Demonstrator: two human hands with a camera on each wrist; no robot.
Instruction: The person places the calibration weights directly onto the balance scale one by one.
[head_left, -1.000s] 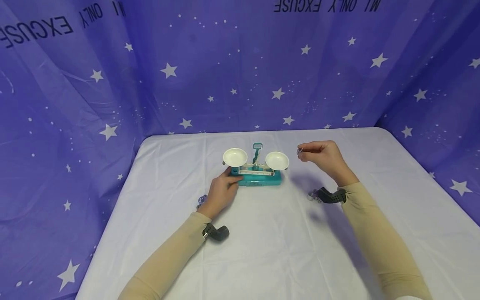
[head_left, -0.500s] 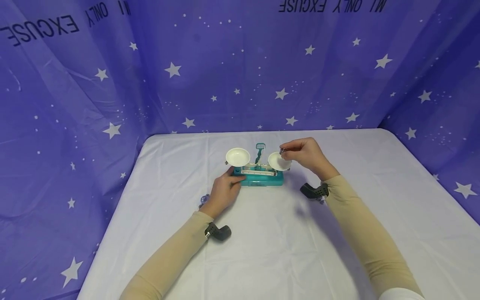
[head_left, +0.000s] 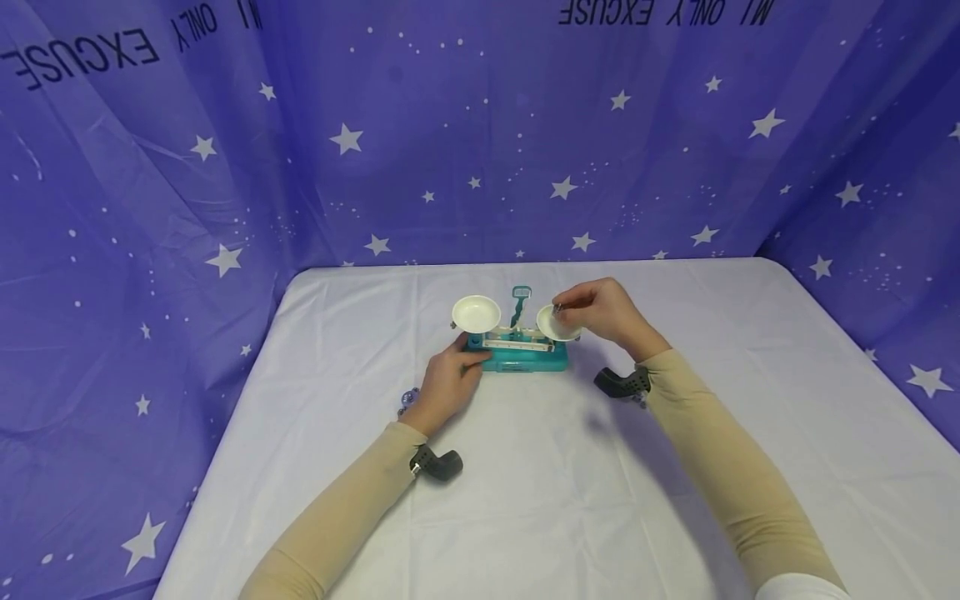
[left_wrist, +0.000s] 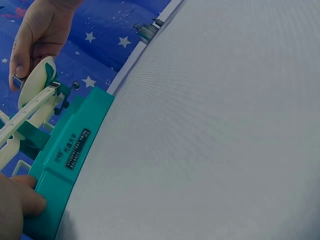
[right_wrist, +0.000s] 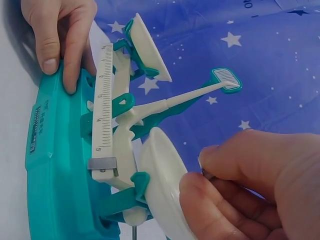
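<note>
One teal plastic balance (head_left: pixel 521 365) with two round white pans (head_left: pixel 476 314) on one white-clothed table (head_left: pixel 525 517), left hand (head_left: pixel 448 379) at eight o'clock, straight fingers (right_wrist: pixel 48 50) touching the base, right hand (head_left: pixel 602 312) pinching one small silvery metal piece (left_wrist: pixel 18 81) at the two-o'clock pan

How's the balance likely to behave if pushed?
The balance probably slides before tipping: its base is long, low and flat on the table. The pans may rock, since they sit raised at the ends of the beam. It looks light and stiff, apparently moulded plastic.
</note>
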